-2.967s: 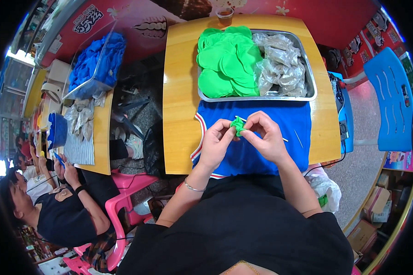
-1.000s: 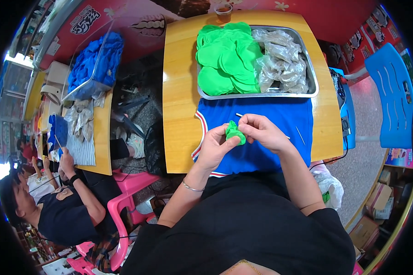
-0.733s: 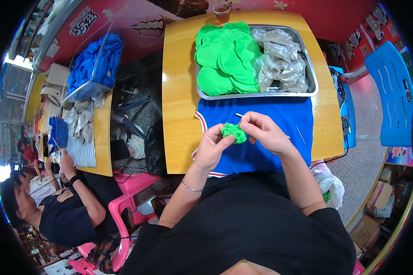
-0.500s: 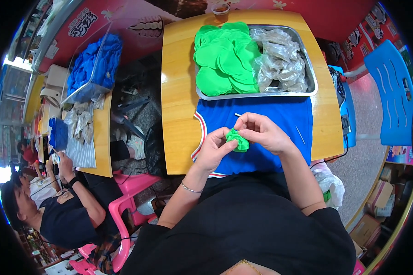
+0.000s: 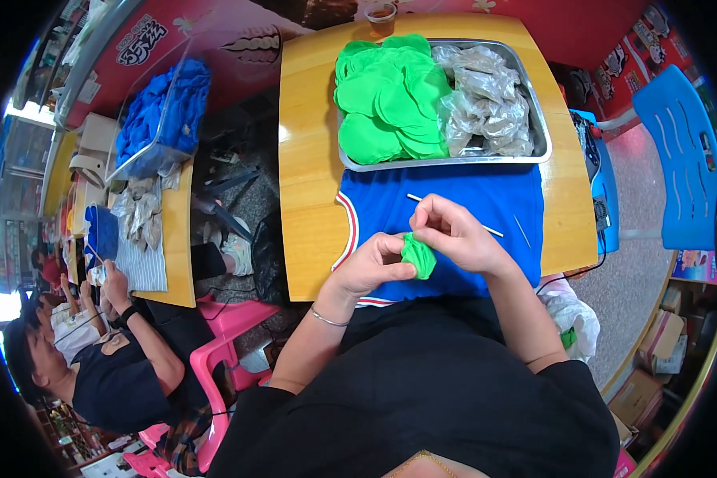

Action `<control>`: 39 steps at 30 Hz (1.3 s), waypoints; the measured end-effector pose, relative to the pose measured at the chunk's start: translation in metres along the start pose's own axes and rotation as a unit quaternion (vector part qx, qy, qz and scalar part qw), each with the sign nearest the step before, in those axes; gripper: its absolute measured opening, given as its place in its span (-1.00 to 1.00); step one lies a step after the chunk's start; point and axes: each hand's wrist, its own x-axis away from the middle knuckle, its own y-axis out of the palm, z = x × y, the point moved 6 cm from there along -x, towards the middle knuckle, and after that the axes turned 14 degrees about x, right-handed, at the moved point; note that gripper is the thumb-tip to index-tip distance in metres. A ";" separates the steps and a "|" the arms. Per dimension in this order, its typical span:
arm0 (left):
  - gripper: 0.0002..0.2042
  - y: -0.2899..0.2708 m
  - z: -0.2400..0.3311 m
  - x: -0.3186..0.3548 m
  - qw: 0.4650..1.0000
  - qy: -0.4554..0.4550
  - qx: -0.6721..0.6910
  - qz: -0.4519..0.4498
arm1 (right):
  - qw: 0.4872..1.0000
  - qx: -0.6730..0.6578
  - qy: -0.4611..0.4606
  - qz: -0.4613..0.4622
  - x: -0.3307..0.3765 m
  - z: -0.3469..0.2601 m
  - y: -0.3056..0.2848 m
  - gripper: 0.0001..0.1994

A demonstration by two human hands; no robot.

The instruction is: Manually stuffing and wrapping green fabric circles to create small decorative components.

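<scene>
Bench [image 5: 311, 159] ahead of the person. Tray [image 5: 538, 139] on its far half: discs [image 5: 386, 99] in the left part, bags [image 5: 486, 95] in the right. Cloth [image 5: 486, 207] on the near half, just before the tray; stick [image 5: 494, 231] lying on it. Both hands over the cloth, left hand [image 5: 370, 267] beside right hand [image 5: 454, 235], wad [image 5: 418, 255] between them. Chair [image 5: 681, 155] right of the bench.

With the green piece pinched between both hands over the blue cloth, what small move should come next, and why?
Probably another small fold or tuck. The left hand and right hand both pinch the bunched green fabric piece, which looks only partly gathered, above the blue cloth.
</scene>
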 end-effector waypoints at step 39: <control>-0.85 -0.009 0.036 -0.005 0.914 0.286 -0.181 0.226 | 0.989 -0.009 -0.034 0.146 -0.011 -0.012 -0.008 -0.92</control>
